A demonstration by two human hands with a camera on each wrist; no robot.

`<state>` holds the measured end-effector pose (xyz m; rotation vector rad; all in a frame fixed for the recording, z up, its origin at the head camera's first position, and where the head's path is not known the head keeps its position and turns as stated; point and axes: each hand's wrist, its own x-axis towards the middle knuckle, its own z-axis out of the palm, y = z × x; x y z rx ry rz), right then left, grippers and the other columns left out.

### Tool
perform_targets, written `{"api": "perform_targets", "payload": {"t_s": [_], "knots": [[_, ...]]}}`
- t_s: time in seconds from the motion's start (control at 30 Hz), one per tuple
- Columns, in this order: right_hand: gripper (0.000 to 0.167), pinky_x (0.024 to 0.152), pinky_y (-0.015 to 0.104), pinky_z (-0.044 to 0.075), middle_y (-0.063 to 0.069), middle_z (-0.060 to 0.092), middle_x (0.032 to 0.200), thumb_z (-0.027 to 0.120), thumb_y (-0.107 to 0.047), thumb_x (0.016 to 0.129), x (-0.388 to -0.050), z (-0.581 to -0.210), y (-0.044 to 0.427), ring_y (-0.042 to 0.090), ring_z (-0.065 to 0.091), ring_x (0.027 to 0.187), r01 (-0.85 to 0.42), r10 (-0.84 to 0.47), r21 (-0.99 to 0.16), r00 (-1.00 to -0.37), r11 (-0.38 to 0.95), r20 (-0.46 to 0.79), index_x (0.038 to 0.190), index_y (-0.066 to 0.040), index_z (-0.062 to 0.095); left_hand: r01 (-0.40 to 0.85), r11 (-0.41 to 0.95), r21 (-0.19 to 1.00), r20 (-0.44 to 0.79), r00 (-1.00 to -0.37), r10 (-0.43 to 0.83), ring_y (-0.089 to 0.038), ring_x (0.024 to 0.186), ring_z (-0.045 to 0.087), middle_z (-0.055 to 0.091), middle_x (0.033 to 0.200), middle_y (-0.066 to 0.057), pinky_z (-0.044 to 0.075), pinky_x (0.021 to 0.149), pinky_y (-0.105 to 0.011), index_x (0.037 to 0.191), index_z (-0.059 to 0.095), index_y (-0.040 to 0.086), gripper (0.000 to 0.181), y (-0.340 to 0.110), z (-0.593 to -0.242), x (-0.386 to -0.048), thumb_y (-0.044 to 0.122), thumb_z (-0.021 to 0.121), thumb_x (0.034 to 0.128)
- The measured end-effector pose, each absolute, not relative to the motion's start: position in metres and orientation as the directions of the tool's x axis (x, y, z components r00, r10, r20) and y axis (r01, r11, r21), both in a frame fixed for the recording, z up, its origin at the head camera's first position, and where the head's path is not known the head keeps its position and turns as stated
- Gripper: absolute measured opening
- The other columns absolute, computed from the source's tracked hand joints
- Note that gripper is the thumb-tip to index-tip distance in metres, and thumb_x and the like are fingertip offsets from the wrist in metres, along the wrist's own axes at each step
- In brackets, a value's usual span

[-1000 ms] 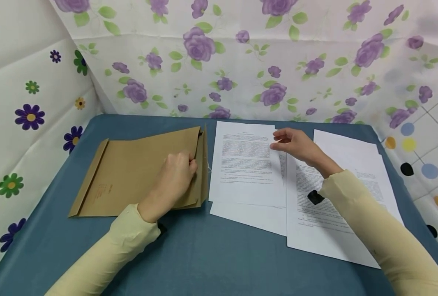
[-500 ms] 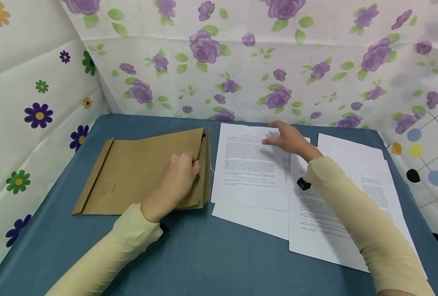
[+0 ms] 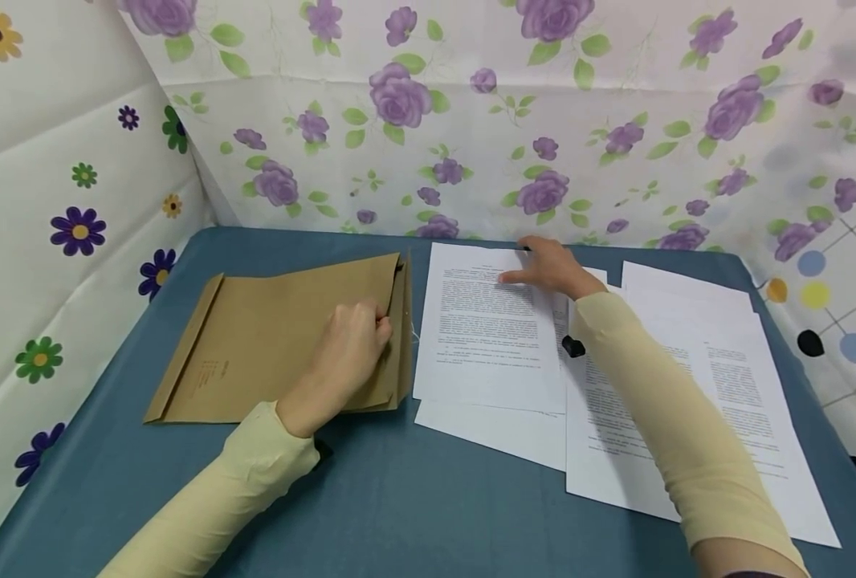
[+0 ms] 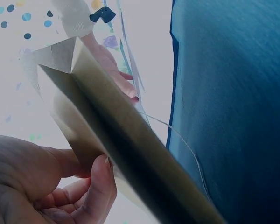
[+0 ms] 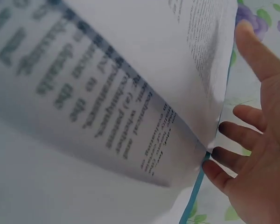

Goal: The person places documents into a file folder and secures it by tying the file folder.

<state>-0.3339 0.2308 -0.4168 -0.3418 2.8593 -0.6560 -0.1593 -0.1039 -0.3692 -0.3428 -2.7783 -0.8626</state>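
Observation:
A brown paper envelope [image 3: 283,337] lies on the left of the table, its opening facing right. My left hand [image 3: 344,345] pinches the envelope's upper layer near that opening; in the left wrist view the thumb and fingers of the left hand [image 4: 74,186] grip the paper edge, and the envelope [image 4: 126,126] gapes with a thin string [image 4: 193,154] hanging from it. My right hand [image 3: 547,266] is over the top right of the printed sheet [image 3: 493,329], fingers spread. In the right wrist view the right hand [image 5: 256,140] has its fingertips at the sheets' edge [image 5: 200,126].
More printed sheets [image 3: 746,401] overlap on the right side of the blue table [image 3: 428,514]. A flowered sheet [image 3: 471,120] hangs behind the table, with patterned coverings at both sides.
My right hand has moved left and slightly up, from the right edge of the middle sheet to over its upper part. The left hand keeps its hold on the envelope.

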Motion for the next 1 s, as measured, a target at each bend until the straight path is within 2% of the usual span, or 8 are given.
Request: {"api": "perform_targets", "payload": {"t_s": [0.13, 0.27, 0.5, 0.77, 1.0], "knots": [[0.108, 0.118, 0.064, 0.018, 0.024, 0.035, 0.161, 0.085, -0.058, 0.078, -0.334, -0.417, 0.228, 0.045, 0.029, 0.148, -0.181, -0.266, -0.401, -0.949, 0.898, -0.168, 0.156, 0.0, 0.037, 0.282, 0.795, 0.537, 0.265, -0.951, 0.158, -0.017, 0.055, 0.051, 0.056, 0.067, -0.008, 0.044, 0.051, -0.03, 0.074, 0.062, 0.002, 0.022, -0.103, -0.37, -0.159, -0.001, 0.061, 0.0956], [0.11, 0.119, 0.066, 0.013, 0.024, 0.034, 0.162, 0.085, -0.057, 0.079, -0.332, -0.416, 0.225, 0.045, 0.027, 0.149, -0.197, -0.273, -0.361, -0.946, 0.912, -0.174, 0.158, 0.001, 0.034, 0.281, 0.793, 0.541, 0.267, -0.951, 0.156, -0.017, 0.057, 0.054, 0.059, 0.07, -0.009, 0.047, 0.053, -0.03, 0.076, 0.064, 0.001, 0.02, -0.103, -0.37, -0.158, -0.001, 0.062, 0.0958], [0.107, 0.118, 0.064, 0.017, 0.025, 0.035, 0.159, 0.087, -0.053, 0.079, -0.331, -0.411, 0.218, 0.046, 0.029, 0.146, -0.228, -0.286, -0.316, -0.946, 0.921, -0.15, 0.157, 0.0, 0.037, 0.277, 0.796, 0.538, 0.265, -0.952, 0.152, -0.018, 0.059, 0.057, 0.064, 0.074, -0.012, 0.05, 0.054, -0.031, 0.081, 0.066, -0.001, 0.016, -0.103, -0.369, -0.157, 0.0, 0.063, 0.0966], [0.106, 0.113, 0.065, 0.022, 0.03, 0.046, 0.14, 0.091, -0.056, 0.071, -0.327, -0.405, 0.211, 0.047, 0.038, 0.132, -0.246, -0.261, -0.186, -0.964, 0.951, -0.059, 0.147, 0.004, 0.047, 0.285, 0.79, 0.542, 0.275, -0.949, 0.154, -0.019, 0.06, 0.058, 0.065, 0.074, -0.012, 0.05, 0.054, -0.032, 0.081, 0.065, -0.001, 0.015, -0.104, -0.37, -0.158, 0.0, 0.063, 0.0964], [0.099, 0.107, 0.064, 0.028, 0.027, 0.055, 0.131, 0.093, -0.052, 0.07, -0.323, -0.41, 0.206, 0.046, 0.048, 0.125, -0.193, -0.204, -0.213, -0.979, 0.958, -0.031, 0.137, 0.006, 0.048, 0.295, 0.784, 0.545, 0.285, -0.945, 0.157, -0.018, 0.058, 0.055, 0.061, 0.07, -0.01, 0.048, 0.053, -0.031, 0.077, 0.062, 0.001, 0.018, -0.105, -0.372, -0.159, -0.002, 0.063, 0.0954]]}}
